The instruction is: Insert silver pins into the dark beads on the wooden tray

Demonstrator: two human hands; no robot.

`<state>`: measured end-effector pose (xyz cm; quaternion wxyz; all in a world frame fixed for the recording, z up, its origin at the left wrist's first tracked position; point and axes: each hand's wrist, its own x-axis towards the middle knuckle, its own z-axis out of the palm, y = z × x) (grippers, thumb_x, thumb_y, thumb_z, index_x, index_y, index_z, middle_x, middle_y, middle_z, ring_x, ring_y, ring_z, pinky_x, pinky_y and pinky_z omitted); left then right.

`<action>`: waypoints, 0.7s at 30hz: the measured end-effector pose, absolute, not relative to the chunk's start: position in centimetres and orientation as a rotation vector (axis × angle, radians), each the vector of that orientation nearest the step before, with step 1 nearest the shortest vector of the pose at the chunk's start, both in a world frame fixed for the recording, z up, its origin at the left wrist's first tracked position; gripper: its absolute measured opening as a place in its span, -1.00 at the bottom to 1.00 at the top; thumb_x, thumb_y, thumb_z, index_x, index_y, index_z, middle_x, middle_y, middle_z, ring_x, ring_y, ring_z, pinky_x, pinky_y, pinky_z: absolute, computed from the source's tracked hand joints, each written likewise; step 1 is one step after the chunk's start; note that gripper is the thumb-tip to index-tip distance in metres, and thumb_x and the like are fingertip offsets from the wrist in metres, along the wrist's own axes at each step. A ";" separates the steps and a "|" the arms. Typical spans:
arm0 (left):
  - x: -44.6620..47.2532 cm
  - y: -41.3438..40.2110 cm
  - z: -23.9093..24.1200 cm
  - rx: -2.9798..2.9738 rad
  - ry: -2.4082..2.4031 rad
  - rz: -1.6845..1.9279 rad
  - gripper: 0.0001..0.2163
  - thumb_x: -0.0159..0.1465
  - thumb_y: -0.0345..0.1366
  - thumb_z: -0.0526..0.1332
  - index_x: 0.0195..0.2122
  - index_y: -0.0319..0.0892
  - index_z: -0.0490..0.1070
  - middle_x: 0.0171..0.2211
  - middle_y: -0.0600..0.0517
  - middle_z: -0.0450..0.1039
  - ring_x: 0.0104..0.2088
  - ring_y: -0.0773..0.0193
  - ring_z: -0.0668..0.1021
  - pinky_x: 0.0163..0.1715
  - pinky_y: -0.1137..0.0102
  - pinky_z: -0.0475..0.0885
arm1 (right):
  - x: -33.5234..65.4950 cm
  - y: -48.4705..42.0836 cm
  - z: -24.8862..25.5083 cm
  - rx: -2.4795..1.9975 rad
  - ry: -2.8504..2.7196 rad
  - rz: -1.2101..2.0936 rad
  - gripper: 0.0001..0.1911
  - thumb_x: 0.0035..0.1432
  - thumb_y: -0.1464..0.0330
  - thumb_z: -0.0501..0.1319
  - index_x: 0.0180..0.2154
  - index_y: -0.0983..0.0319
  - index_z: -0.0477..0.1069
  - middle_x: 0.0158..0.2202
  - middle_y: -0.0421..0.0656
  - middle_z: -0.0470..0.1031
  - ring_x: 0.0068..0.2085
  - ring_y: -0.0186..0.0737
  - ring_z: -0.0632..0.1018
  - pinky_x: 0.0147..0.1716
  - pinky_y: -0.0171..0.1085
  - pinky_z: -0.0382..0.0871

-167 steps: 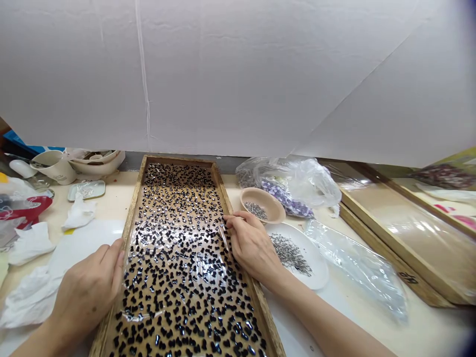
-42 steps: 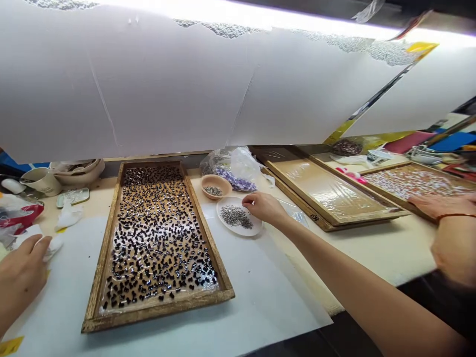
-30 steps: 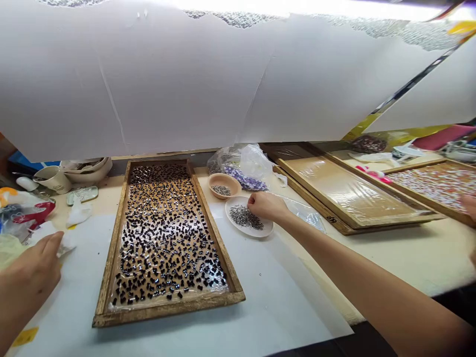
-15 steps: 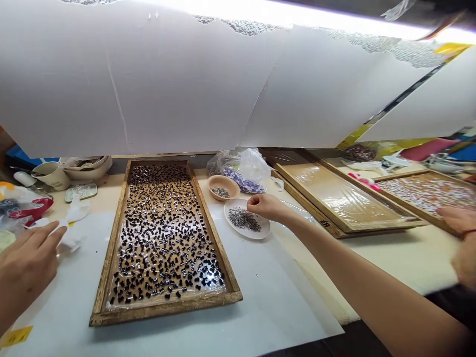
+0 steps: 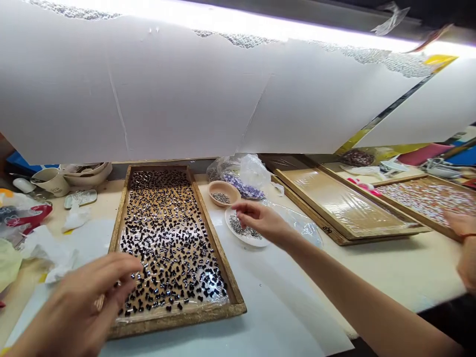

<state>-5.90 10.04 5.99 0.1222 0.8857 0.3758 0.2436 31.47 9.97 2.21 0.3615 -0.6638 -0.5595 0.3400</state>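
A long wooden-framed tray [image 5: 217, 243] lies in front of me, its film-covered base dotted with small black bow-shaped pieces [image 5: 163, 238]. My left hand [image 5: 89, 297] is over the tray's near left corner, thumb and forefinger apart, with nothing visible between them. To the right of the tray is a white dish [image 5: 256, 242] of tiny silvery bits [image 5: 241, 227]. Above that dish is my right hand [image 5: 264, 223], fingers curled in toward the thumb; whatever they pinch is too small to make out. Behind it sits a tan bowl [image 5: 234, 191] with similar bits.
Bags [image 5: 255, 171] with purple pieces lie behind the bowl. Stacked film-covered frames [image 5: 327, 198] are at right; beyond, another person's hand [image 5: 461, 223] is by a frame of orange-white pieces [image 5: 427, 196]. Cups [image 5: 52, 182] and crumpled tissue [image 5: 55, 253] are at left. A white panel [image 5: 186, 99] overhangs.
My left hand has moved right, from beside the tray to over its near left corner. My right hand has shifted slightly left and nearer, still above the white dish, its fingers a little looser.
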 end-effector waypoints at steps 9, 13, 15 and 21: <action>0.1 10.6 3.7 1.418 0.877 0.269 -0.78 0.13 -0.19 0.18 -0.30 -0.23 0.43 -0.58 0.16 0.31 -0.61 0.48 0.31 -0.60 0.56 0.21 | 17.4 6.6 3.2 -0.896 -1.825 0.620 -0.79 0.09 0.54 0.14 -0.25 0.19 0.43 -0.43 -0.21 0.52 -0.40 -0.35 0.44 -0.34 -0.27 0.33; -0.2 10.8 2.9 1.211 0.848 0.398 -0.75 0.07 -0.13 0.24 -0.41 -0.25 0.43 -0.67 0.19 0.24 -0.67 0.51 0.25 -0.67 0.57 0.12 | 16.1 7.5 3.3 -0.845 -1.791 0.515 -0.76 0.10 0.57 0.15 -0.22 0.17 0.40 -0.43 -0.24 0.54 -0.44 -0.38 0.47 -0.33 -0.26 0.30; -0.3 10.9 2.8 1.149 0.864 0.407 -0.75 0.03 -0.14 0.28 -0.44 -0.25 0.42 -0.67 0.19 0.26 -0.69 0.51 0.26 -0.69 0.56 0.11 | 16.0 7.8 3.1 -0.835 -1.796 0.514 -0.74 0.11 0.58 0.13 -0.20 0.15 0.39 -0.42 -0.24 0.55 -0.44 -0.38 0.49 -0.32 -0.25 0.29; -0.4 11.3 2.4 1.130 0.911 0.341 -0.82 0.01 -0.23 0.29 -0.54 -0.24 0.38 -0.64 0.16 0.32 -0.69 0.49 0.32 -0.67 0.55 0.16 | 16.6 7.8 3.1 -0.854 -1.901 0.499 -0.74 0.12 0.58 0.13 -0.19 0.17 0.41 -0.35 -0.17 0.52 -0.36 -0.35 0.44 -0.30 -0.25 0.31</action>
